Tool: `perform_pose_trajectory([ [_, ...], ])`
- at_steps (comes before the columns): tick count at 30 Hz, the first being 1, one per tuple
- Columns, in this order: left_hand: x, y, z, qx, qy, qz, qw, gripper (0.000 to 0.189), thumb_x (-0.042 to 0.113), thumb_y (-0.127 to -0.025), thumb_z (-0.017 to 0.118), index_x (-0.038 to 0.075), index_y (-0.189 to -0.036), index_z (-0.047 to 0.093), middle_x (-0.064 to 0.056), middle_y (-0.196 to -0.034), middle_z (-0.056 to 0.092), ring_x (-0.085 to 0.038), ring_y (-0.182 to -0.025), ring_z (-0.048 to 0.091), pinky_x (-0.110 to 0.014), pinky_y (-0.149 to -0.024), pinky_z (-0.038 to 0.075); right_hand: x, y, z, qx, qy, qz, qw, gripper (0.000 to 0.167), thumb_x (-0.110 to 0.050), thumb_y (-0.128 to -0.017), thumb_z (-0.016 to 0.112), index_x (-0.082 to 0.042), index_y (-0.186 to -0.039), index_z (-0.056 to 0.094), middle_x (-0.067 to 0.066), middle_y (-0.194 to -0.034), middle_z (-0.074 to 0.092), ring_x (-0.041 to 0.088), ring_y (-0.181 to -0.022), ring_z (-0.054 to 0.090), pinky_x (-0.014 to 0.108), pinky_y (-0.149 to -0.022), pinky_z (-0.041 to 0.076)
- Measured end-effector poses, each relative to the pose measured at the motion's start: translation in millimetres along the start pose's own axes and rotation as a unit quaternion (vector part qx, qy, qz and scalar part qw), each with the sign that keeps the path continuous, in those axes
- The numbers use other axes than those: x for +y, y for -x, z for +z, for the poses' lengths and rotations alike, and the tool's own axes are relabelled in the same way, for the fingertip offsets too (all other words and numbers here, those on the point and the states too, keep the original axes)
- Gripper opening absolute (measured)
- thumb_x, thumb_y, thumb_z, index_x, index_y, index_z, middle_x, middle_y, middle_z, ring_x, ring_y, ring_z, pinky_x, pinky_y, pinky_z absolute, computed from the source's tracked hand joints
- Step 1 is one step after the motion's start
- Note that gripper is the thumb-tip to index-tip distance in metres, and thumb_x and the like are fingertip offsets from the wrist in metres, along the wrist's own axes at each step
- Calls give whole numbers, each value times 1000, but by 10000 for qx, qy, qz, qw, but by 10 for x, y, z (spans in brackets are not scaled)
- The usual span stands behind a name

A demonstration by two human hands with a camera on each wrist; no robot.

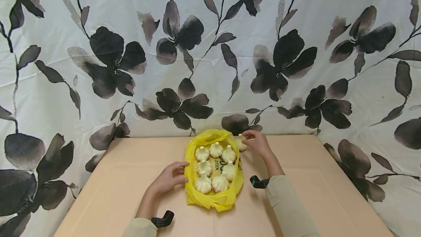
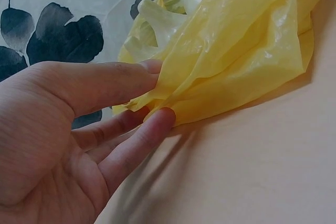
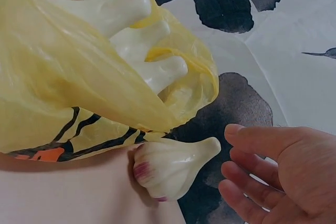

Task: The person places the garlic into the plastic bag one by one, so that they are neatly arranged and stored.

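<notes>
A yellow plastic bag [image 1: 213, 203] lies with its mouth spread wide, several white garlic bulbs [image 1: 203, 184] inside it. At the bag's left side, my left hand [image 1: 169, 177] pinches the plastic between thumb and fingers; the left wrist view shows the thumb [image 2: 121, 80] over a fold of the plastic. One more garlic bulb [image 3: 170, 166], white with purple streaks, sits outside against the bag's far right side. My right hand [image 1: 258, 143] is beside that bulb, and in the right wrist view its loosely bent fingers [image 3: 257, 163] hold nothing, a small gap off the stem.
The tan tabletop [image 1: 131, 164] ends at the back against a white cloth [image 1: 230, 79] printed with dark flowers. A black wrist device [image 1: 162, 219] is on the left wrist and another black device [image 1: 259, 182] on the right.
</notes>
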State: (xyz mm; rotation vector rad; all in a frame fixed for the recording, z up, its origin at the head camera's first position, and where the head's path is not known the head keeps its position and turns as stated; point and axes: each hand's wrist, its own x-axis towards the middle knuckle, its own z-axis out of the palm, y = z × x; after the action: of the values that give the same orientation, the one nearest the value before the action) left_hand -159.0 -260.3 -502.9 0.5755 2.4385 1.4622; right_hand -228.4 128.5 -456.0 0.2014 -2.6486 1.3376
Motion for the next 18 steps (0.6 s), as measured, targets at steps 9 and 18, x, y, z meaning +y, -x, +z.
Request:
perform_pose_trajectory([
  [9, -18, -5, 6, -134, 108, 183, 9997, 57, 19, -87, 71, 4, -137, 50, -17, -135, 52, -36, -119, 58, -34, -95, 52, 91, -53, 47, 14, 3, 139, 9999, 29, -7, -83, 73, 0, -111, 67, 18, -109, 67, 34, -101, 64, 42, -82, 56],
  [18, 2, -3, 8, -86, 87, 105, 9999, 57, 20, -87, 71, 5, -138, 50, -16, -138, 51, -34, -119, 57, -33, -94, 52, 108, -147, 82, 8, -26, 118, 9999, 29, -5, -83, 72, 1, -111, 67, 19, -110, 68, 34, -101, 64, 46, -87, 54],
])
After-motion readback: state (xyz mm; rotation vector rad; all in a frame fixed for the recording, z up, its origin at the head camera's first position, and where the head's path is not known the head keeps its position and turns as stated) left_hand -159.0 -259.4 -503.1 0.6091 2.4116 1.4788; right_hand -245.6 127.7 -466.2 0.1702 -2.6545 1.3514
